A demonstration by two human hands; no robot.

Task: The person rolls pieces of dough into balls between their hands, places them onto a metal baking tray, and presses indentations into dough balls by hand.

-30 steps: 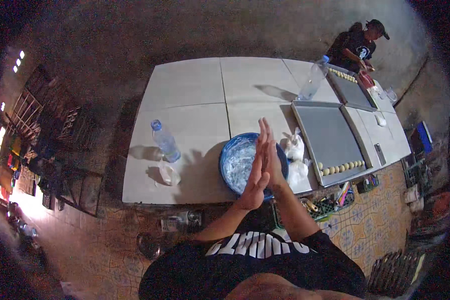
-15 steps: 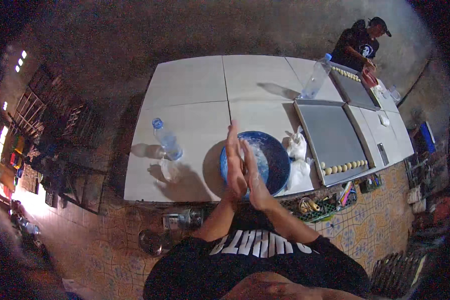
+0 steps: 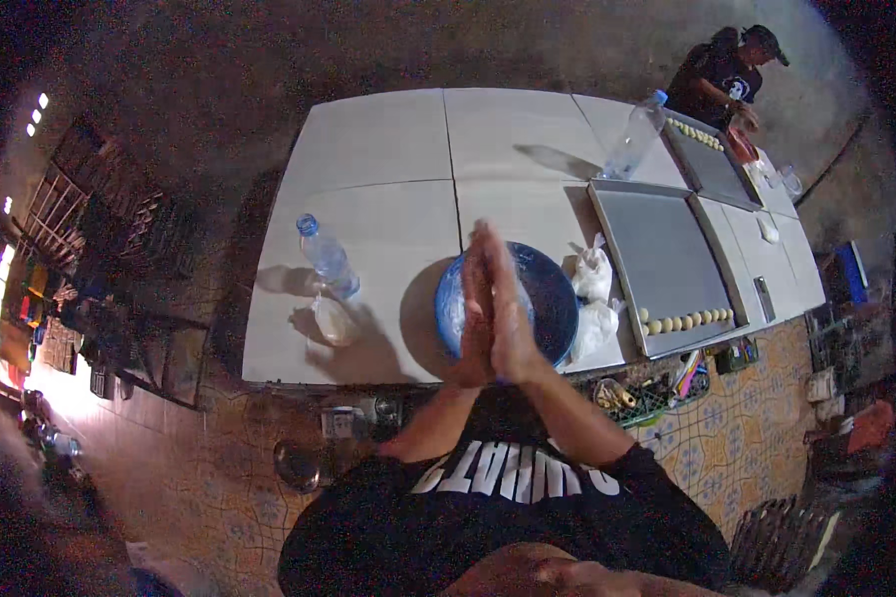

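Note:
Over a blue basin [image 3: 558, 303] with whitish powder inside, my left hand [image 3: 476, 313] and my right hand [image 3: 511, 323] are pressed palm to palm. Fingers on both hands are stretched out straight, pointing away from me. Whether anything lies between the palms is hidden. Right of the basin sit knotted plastic bags of white stuff [image 3: 594, 323]. Beyond them, a shallow metal tray [image 3: 667, 249] carries a row of pale, round dough balls [image 3: 689, 322] along its near edge.
On the tiled table [image 3: 368, 149] stand an open clear bottle [image 3: 329, 259], a small knotted bag [image 3: 335, 320] and a large blue-capped bottle [image 3: 635, 139]. A second tray [image 3: 712, 174] holds more balls near another person [image 3: 717, 85]. Below the table edge is a green crate [image 3: 637, 403].
My hands have slid against each other: the left has drawn back toward me and the right has pushed forward. The view has shifted slightly, and the table appears higher.

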